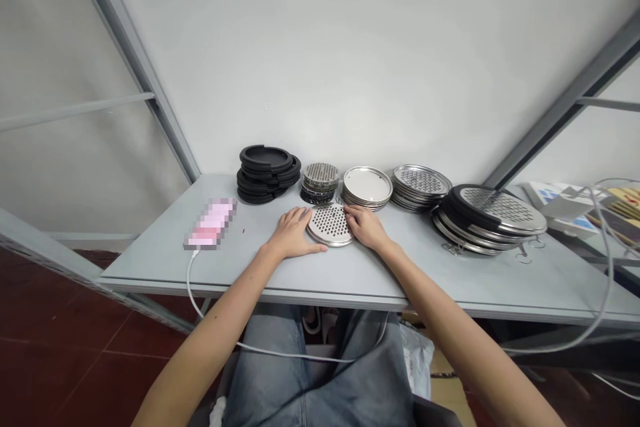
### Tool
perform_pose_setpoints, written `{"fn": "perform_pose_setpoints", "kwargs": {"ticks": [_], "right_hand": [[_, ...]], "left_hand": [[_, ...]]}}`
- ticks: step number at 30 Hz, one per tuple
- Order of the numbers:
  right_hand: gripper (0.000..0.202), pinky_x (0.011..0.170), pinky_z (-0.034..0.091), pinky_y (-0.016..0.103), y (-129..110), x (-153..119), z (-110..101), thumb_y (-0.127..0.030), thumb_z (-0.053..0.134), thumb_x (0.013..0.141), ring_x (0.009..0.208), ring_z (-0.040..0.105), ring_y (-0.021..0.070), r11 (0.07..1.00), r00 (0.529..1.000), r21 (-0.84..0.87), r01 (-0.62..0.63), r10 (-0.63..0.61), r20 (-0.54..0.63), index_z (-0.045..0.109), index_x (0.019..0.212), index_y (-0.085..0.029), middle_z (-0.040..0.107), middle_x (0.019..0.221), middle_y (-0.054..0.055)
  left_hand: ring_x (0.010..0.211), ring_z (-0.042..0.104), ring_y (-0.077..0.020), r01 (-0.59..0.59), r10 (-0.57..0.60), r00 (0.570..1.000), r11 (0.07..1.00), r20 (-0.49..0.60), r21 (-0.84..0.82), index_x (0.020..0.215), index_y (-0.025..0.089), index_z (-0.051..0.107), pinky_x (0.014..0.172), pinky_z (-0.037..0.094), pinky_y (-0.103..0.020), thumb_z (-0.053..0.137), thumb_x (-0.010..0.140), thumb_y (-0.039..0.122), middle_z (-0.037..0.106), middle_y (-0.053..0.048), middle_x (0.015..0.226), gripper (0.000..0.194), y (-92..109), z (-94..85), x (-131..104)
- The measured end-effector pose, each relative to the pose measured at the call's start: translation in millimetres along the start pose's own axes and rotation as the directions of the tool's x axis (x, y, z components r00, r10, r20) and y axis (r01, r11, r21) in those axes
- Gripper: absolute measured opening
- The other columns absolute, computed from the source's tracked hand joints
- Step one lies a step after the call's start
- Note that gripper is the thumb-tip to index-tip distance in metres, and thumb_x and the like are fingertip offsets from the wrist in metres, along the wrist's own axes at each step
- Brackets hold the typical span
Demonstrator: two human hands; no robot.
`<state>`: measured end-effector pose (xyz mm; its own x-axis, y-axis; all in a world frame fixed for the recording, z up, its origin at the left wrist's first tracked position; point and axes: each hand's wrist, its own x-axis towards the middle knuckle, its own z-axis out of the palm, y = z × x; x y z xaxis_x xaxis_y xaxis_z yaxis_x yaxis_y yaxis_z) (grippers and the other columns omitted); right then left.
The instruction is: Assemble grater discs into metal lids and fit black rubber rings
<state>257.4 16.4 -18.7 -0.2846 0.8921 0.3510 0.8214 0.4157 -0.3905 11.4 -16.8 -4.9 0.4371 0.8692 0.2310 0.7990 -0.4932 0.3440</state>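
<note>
A round perforated metal disc [330, 224] lies flat on the grey table [165, 250] in front of me. My left hand [293, 233] rests palm down against its left edge, fingers on the rim. Against the disc's right edge sits my right hand [366, 227], fingertips touching the rim. Neither hand lifts the disc off the table.
Behind the disc, from left to right: a stack of black rings [267, 173], a small stack of perforated discs [321, 181], plain metal plates [367, 187], perforated plates [421, 185], and a large stack with black rims [493, 217]. A phone [211, 223] with cable lies left.
</note>
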Motion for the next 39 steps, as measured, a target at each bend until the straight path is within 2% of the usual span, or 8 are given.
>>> {"fn": "perform_pose_setpoints", "kwargs": {"ticks": [4, 7, 12, 19, 23, 26, 31, 39], "right_hand": [[0.040, 0.103, 0.040, 0.039, -4, -1, -3, -0.024, 0.040, 0.095, 0.118, 0.058, 0.0278, 1.000, 1.000, -0.025, 0.013, -0.012, 0.010, 0.064, 0.125, -0.013, 0.063, 0.130, 0.014], [0.039, 0.101, 0.041, 0.035, -4, 0, -5, -0.024, 0.040, 0.095, 0.113, 0.060, 0.0256, 1.000, 1.000, 0.019, 0.018, -0.018, 0.006, 0.067, 0.121, -0.014, 0.066, 0.124, 0.014], [0.044, 0.087, 0.046, 0.031, 0, 3, -8, -0.032, 0.032, 0.099, 0.094, 0.066, 0.0227, 0.986, 0.999, 0.164, -0.038, 0.037, 0.010, 0.071, 0.109, -0.014, 0.073, 0.101, 0.012], [0.060, 0.100, 0.043, 0.038, 0, 1, -13, -0.049, 0.020, 0.100, 0.114, 0.061, 0.0253, 0.932, 0.996, 0.363, 0.020, 0.015, -0.093, 0.069, 0.111, -0.017, 0.069, 0.119, 0.012], [0.056, 0.104, 0.042, 0.044, -2, -3, -16, -0.061, 0.050, 0.088, 0.121, 0.056, 0.0286, 0.881, 0.966, 0.420, 0.218, -0.133, -0.223, 0.061, 0.126, -0.021, 0.061, 0.132, 0.011], [0.058, 0.097, 0.048, 0.044, -3, -5, -17, -0.052, 0.070, 0.076, 0.109, 0.063, 0.0283, 0.888, 0.946, 0.376, 0.266, -0.165, -0.279, 0.062, 0.125, -0.022, 0.067, 0.122, 0.010], [0.027, 0.087, 0.052, 0.041, 0, -5, -15, -0.038, 0.068, 0.082, 0.091, 0.067, 0.0246, 0.890, 0.908, 0.333, 0.311, -0.175, -0.381, 0.071, 0.105, -0.023, 0.074, 0.100, 0.007], [0.027, 0.087, 0.052, 0.042, -2, -5, -14, -0.037, 0.069, 0.081, 0.091, 0.067, 0.0242, 0.886, 0.895, 0.321, 0.333, -0.189, -0.405, 0.071, 0.105, -0.023, 0.074, 0.100, 0.008]], "left_hand": [[0.142, 0.027, -0.0393, 0.030, -0.030, 1.000, 0.999, 0.001, 0.012, 0.145, 0.018, 0.036, 0.115, 0.025, -0.053, 0.069, 0.063, 0.076, 0.030, -0.020, 0.154, 0.106, 2, -0.7, 0], [0.142, 0.029, -0.0377, -0.072, 0.073, 0.995, 0.997, -0.067, 0.016, 0.141, 0.019, 0.043, 0.115, 0.027, -0.051, 0.070, 0.066, 0.072, 0.028, -0.017, 0.156, 0.096, 6, -4.9, 0], [0.130, 0.047, -0.0274, -0.274, 0.272, 0.956, 0.962, -0.109, 0.001, 0.124, 0.024, 0.061, 0.111, 0.034, -0.045, 0.060, 0.086, 0.058, 0.056, -0.008, 0.137, 0.051, 13, -8.1, 1], [0.118, 0.059, -0.0241, -0.267, 0.204, 0.920, 0.951, -0.336, -0.154, 0.119, 0.022, 0.064, 0.103, 0.044, -0.042, 0.053, 0.094, 0.048, 0.066, -0.008, 0.124, 0.037, 6, -1.4, 3], [0.105, 0.065, -0.0222, -0.273, 0.123, 0.889, 0.915, -0.440, -0.296, 0.115, 0.019, 0.064, 0.094, 0.049, -0.037, 0.049, 0.097, 0.043, 0.069, -0.009, 0.115, 0.034, 1, -0.7, 6], [0.101, 0.065, -0.0207, -0.255, 0.079, 0.885, 0.907, -0.458, -0.337, 0.113, 0.018, 0.064, 0.090, 0.050, -0.033, 0.046, 0.099, 0.041, 0.069, -0.009, 0.110, 0.032, 0, -1.5, 6], [0.091, 0.064, -0.0199, -0.272, 0.132, 0.893, 0.920, -0.431, -0.281, 0.114, 0.018, 0.062, 0.085, 0.050, -0.033, 0.056, 0.093, 0.038, 0.068, -0.008, 0.104, 0.029, 3, -3.9, 4], [0.092, 0.064, -0.0191, -0.279, 0.119, 0.905, 0.891, -0.409, -0.357, 0.114, 0.019, 0.065, 0.087, 0.051, -0.033, 0.062, 0.089, 0.023, 0.070, -0.007, 0.106, 0.025, 1, -1.4, 5]]}}
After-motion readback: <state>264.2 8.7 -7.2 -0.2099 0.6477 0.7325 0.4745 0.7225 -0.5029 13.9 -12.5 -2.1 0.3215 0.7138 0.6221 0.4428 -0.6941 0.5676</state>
